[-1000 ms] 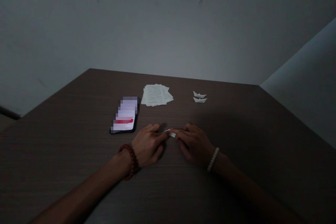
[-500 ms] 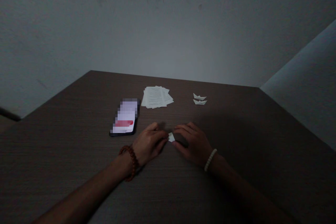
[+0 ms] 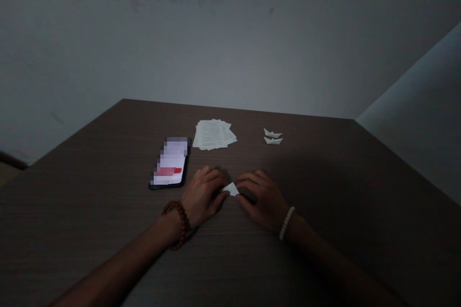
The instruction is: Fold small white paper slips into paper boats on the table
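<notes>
Between my hands is a small folded piece of white paper (image 3: pixel 232 189), its visible part shaped like a triangle with the point away from me. My left hand (image 3: pixel 205 194), with a brown bead bracelet at the wrist, pinches its left corner between thumb and fingers. From the other side, my right hand (image 3: pixel 262 199), which wears a pale bead bracelet, has thumb and fingertips closed on the right edge. Fingers cover both ends of the paper. Two white paper boats (image 3: pixel 273 137) lie one behind the other, beyond my right hand.
A phone (image 3: pixel 170 163) with a lit, blurred screen lies left of my left hand. Behind the hands is a loose pile of printed paper sheets (image 3: pixel 212 134). The dark wooden table (image 3: pixel 126 124) meets a pale wall (image 3: pixel 230 57) at its far edge.
My left fingers have shifted slightly on the folded paper, and more of its triangular shape shows. The right hand stays nearly where it was.
</notes>
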Available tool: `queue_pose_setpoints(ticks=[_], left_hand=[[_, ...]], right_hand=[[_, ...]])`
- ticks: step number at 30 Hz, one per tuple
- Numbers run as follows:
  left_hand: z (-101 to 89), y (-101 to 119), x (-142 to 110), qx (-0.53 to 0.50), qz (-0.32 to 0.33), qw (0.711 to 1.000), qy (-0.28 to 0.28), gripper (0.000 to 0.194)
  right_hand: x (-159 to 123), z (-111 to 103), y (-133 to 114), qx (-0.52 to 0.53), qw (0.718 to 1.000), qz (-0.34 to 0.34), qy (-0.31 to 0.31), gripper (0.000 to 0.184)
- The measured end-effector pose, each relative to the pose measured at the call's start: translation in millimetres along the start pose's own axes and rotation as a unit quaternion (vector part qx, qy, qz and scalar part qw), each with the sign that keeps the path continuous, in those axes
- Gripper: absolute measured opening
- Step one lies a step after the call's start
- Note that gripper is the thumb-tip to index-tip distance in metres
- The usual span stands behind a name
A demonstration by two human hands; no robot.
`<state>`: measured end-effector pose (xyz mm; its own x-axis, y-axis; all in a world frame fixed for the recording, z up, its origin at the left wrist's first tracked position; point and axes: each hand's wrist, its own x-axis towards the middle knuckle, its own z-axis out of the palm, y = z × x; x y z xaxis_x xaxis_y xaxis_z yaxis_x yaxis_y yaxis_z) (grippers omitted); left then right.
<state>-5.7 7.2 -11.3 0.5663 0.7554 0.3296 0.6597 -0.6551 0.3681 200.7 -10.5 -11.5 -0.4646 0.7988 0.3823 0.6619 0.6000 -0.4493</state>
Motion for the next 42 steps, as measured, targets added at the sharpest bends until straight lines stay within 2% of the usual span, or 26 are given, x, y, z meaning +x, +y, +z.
queue_pose_setpoints(ticks=[6,10,12,16,21,27,30,38,42], left_hand=[[-0.2,0.3,-0.7,-0.044,-0.003,0.999,-0.004,0.006],[-0.9,1.0,-1.1,-0.076,0.009,0.997,-0.014,0.007],[-2.1,2.4,-1.4,-0.085,0.001,0.996,-0.009,0.007],[-6.1,5.9,-1.2,-0.122,-0.007,0.992,0.014,0.007],[-8.0,6.3,0.5,-0.151,0.027,0.988,0.027,0.017],[-9.2,7.8,2.5,-0.192,0.005,0.980,0.050,0.016],[-11.4,9.3,3.0,-0.205,-0.008,0.977,0.052,0.015],[-14.6,13.3,4.0,-0.256,-0.021,0.966,0.039,0.020],[-13.4,13.0,4.3,-0.263,-0.032,0.963,0.048,0.020]], right_hand=[[2.0,2.6,1.3,0.046,0.999,0.004,0.012,0.004],[1.9,3.2,2.2,0.072,0.997,0.013,0.025,0.003],[2.0,2.4,1.4,0.082,0.995,0.030,0.038,0.001],[3.7,-0.4,-2.6,0.128,0.986,0.078,0.072,0.009],[5.2,-0.7,-3.8,0.175,0.970,0.137,0.094,0.003],[2.9,3.5,-2.0,0.159,0.980,0.097,0.075,0.018],[2.6,3.5,-3.4,0.141,0.984,0.082,0.068,0.016],[1.6,5.7,-2.5,0.199,0.968,0.134,0.074,0.019],[2.1,3.5,-4.6,0.184,0.973,0.117,0.074,0.016]])
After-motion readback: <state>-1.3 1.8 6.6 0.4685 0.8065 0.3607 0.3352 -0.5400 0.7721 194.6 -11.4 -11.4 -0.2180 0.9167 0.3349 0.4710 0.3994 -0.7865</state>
